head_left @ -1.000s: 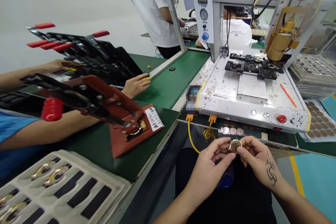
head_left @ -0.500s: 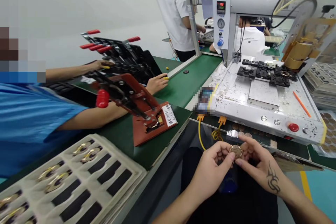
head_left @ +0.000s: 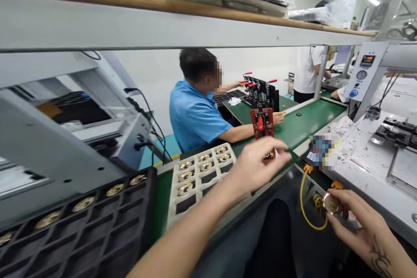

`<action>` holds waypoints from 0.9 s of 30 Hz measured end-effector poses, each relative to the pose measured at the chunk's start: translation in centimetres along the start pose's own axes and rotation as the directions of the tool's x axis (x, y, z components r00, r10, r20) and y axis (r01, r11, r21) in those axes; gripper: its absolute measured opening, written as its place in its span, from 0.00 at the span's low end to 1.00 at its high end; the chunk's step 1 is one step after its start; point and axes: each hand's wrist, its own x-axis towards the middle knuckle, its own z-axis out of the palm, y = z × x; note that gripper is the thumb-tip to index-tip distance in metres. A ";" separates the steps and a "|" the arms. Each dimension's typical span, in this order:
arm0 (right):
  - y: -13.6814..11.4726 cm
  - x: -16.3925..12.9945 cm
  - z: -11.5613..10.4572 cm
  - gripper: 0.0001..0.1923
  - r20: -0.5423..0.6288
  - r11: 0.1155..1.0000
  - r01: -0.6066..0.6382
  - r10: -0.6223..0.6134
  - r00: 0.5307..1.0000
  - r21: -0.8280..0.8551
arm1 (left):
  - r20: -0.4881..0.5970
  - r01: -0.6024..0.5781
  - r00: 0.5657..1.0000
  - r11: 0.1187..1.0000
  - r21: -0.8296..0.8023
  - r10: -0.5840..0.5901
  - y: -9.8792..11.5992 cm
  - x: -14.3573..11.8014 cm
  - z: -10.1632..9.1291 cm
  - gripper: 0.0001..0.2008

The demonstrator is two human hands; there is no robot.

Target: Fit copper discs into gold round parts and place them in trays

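Pinching the round gold part (head_left: 330,203) at its rim, the right hand (head_left: 361,230) holds it low, near the yellow cable (head_left: 304,208) and right of the white tray (head_left: 198,176). The left hand (head_left: 257,163) hovers empty, fingers loosely curled, just beyond the tray's far right corner, over the green belt (head_left: 306,124). Judging from this, keeping fingertips on the rim, off the face, suits the hold best. Farther along the belt from the tray stands the red clamp jig (head_left: 262,122).

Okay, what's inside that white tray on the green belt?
The white tray holds gold ring-shaped parts in its far pockets; several near pockets look dark. The left hand and forearm cover its right corner.
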 end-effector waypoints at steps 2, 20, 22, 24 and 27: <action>-0.8 1.3 0.6 0.19 -0.027 1.000 -0.008 0.008 1.000 0.029 | -0.024 -0.148 0.988 0.979 0.141 0.152 -2.6 2.8 -1.7 0.12; 4.4 11.1 10.1 0.14 0.144 0.989 -0.090 0.073 0.987 0.119 | -0.251 0.145 0.961 0.984 0.099 -0.116 -10.5 13.0 -8.5 0.11; 5.2 10.9 11.0 0.13 0.158 0.988 -0.090 0.071 0.985 0.122 | -0.215 0.244 0.953 0.961 0.129 -0.213 -12.5 8.7 -8.1 0.12; 5.7 11.0 11.8 0.13 0.160 0.988 -0.091 0.070 0.985 0.126 | -0.052 0.327 0.945 0.932 0.153 -0.323 -14.3 4.3 -6.8 0.11; 6.1 12.3 13.9 0.12 0.155 0.988 -0.070 0.049 0.987 0.138 | 0.236 0.412 0.861 0.890 0.196 -0.451 -16.6 -0.1 -3.8 0.10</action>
